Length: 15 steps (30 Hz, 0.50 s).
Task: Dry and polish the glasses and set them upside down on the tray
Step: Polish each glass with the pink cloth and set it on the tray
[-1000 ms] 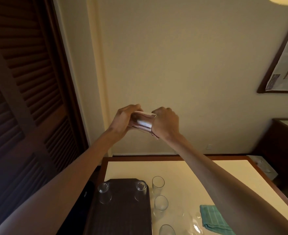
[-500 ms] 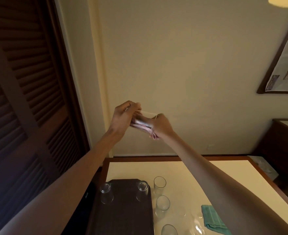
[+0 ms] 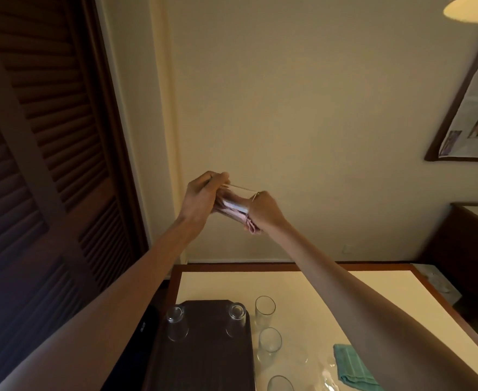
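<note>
A cream wall (image 3: 288,108) ahead, a dark louvred door (image 3: 49,136) at left; below, a cream-topped table with wooden edge (image 3: 302,283). I hold a clear glass tumbler (image 3: 233,206) up before the wall. It lies on its side, long axis running left to right between my hands. My left hand (image 3: 201,197) curls round one end. My right hand (image 3: 264,211) clenches the other, a pink cloth (image 3: 250,227) bunched in its fingers. The rim seems to face right. The dark brown tray (image 3: 204,356) sits low and left of the tumbler, two clear glasses (image 3: 176,323) upturned at its far corners. The three upright glasses (image 3: 264,309) wait just right of it. The left hand is on the tray's side; the mouth must tip downward.
</note>
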Motion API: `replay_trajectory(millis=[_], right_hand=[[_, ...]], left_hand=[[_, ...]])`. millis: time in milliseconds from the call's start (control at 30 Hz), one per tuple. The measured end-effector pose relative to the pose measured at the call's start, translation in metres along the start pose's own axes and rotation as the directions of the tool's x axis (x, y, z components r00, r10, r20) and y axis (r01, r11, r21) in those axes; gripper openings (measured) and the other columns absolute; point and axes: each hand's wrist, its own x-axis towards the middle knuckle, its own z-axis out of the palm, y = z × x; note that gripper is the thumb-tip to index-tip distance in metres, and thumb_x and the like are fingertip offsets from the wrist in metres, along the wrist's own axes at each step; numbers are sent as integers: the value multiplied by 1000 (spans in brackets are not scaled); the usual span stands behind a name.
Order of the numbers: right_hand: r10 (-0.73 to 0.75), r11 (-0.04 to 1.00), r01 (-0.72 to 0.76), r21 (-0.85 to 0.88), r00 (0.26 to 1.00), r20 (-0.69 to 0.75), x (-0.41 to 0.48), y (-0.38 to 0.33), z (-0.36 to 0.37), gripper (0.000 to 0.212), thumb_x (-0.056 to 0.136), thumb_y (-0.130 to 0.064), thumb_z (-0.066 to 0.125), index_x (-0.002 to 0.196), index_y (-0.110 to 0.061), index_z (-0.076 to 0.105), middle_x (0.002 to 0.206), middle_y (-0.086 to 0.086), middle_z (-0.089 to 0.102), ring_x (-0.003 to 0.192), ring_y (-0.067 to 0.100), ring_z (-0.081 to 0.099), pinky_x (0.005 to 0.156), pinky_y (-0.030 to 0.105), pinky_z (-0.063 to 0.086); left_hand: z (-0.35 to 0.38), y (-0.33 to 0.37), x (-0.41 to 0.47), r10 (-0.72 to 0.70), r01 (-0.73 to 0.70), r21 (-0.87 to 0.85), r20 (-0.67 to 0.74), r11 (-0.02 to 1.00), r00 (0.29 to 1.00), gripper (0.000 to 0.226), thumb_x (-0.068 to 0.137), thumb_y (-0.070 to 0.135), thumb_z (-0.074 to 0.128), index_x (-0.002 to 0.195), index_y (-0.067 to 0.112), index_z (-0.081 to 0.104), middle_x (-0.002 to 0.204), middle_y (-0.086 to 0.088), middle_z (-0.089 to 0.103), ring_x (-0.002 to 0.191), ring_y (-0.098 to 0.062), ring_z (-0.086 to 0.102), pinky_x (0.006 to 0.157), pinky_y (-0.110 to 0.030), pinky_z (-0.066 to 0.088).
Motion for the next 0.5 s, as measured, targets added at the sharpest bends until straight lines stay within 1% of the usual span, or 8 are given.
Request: replay_trajectory(millis=[33,100,133,200,300,367,433,500], right_hand=[[-168,956,125,-266,975,-144,-4,1,-6,19,91,-15,52,77,-7,62,57,1,58,54,20,56,49,25,40],[-457,758,257,-599,865,-207,-17,-4,-14,19,81,-26,46,72,-17,60,66,3,54,62,25,50,57,30,36],[-511,693,269,-669,838,-193,-22,-7,-17,21,75,-29,39,69,-20,57,68,6,55,64,28,48,59,31,33],[-513,656,254,-711,841,-173,-22,-7,-18,19,72,-25,38,68,-20,56,74,9,60,68,31,50,61,32,32],[-432,753,225,-618,878,-207,-17,4,-12,9,75,-13,60,78,-18,66,76,7,66,67,26,55,61,30,37],[-249,917,156,-367,943,-221,-10,13,-3,5,82,-14,59,82,-14,64,66,4,63,59,24,58,57,29,45],[-20,994,12,-104,997,-78,1,18,8,20,93,-18,53,84,-2,61,49,3,59,42,18,58,48,27,47],[91,996,-93,12,992,84,4,24,11,38,99,-27,52,82,5,64,41,5,57,29,13,50,36,18,39]], left_hand=[[-1,0,-1,-76,77,-28,41,997,996,26,101,36,60,95,13,69,88,-6,71,87,-22,68,74,-35,56],[-3,1,-4,-227,232,-41,103,972,968,36,102,45,56,105,11,68,97,-8,72,96,-24,69,79,-36,57],[-3,2,-6,-281,287,-27,129,958,951,39,101,47,56,108,11,68,100,-8,72,99,-25,70,81,-37,58],[-3,3,-9,-344,344,27,159,939,925,41,100,50,57,113,13,69,106,-9,71,101,-26,70,79,-36,60],[-3,0,-9,-322,311,116,91,943,942,45,95,57,61,117,18,68,112,-10,73,101,-24,72,68,-30,59],[0,-1,-9,-270,268,77,24,960,962,40,92,55,67,111,21,70,106,-7,76,95,-20,72,67,-28,57],[2,-3,-12,-217,217,35,-20,976,976,37,89,53,72,107,21,71,97,-4,75,90,-18,71,70,-29,54],[0,-9,-13,-177,178,9,-53,984,983,49,84,55,76,115,18,72,99,-5,75,93,-18,72,74,-30,57]])
